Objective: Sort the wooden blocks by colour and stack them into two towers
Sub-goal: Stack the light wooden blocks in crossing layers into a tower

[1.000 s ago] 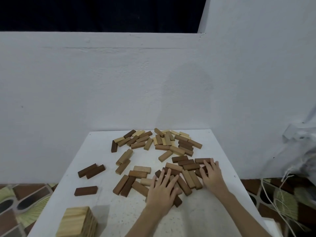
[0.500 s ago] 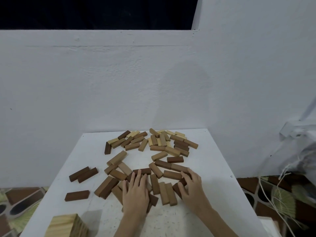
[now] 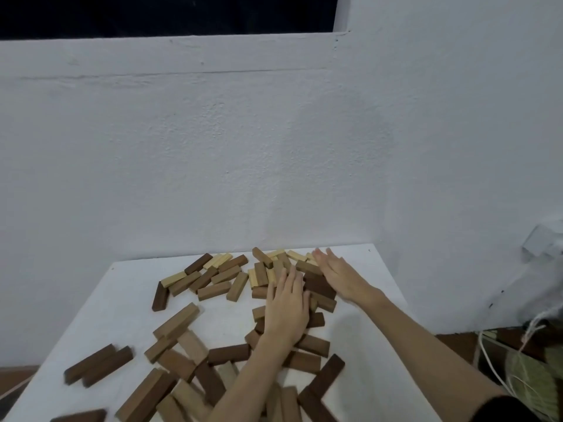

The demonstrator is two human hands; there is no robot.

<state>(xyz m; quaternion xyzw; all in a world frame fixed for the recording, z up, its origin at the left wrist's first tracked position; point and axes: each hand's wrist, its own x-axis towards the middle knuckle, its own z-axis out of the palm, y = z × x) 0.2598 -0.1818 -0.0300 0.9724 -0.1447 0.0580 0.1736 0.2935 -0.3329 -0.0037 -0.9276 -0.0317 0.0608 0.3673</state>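
Most of what I see from the head view is a pale plastered wall (image 3: 274,147), and below it the white table (image 3: 374,345) that carries everything. Dozens of wooden blocks (image 3: 213,290) lie flat and scattered across that table, mixed in colour: pale ones toward the far edge, mid-brown ones through the middle, dark brown ones among them. A loose heap sits nearest me at the bottom edge, and two dark blocks (image 3: 97,368) lie side by side, touching, apart at the left.

Both forearms reach in from the lower right. My left hand (image 3: 286,312) lies palm down on the blocks in the middle of the far cluster, fingers straight and together, pressing on them and grasping nothing. My right hand (image 3: 336,275) rests just beside it at the right end of that cluster, fingers stretched out flat toward the far edge, touching the pale and dark blocks under it; it holds nothing either. On the floor at the right I make out some pale cord (image 3: 493,370).
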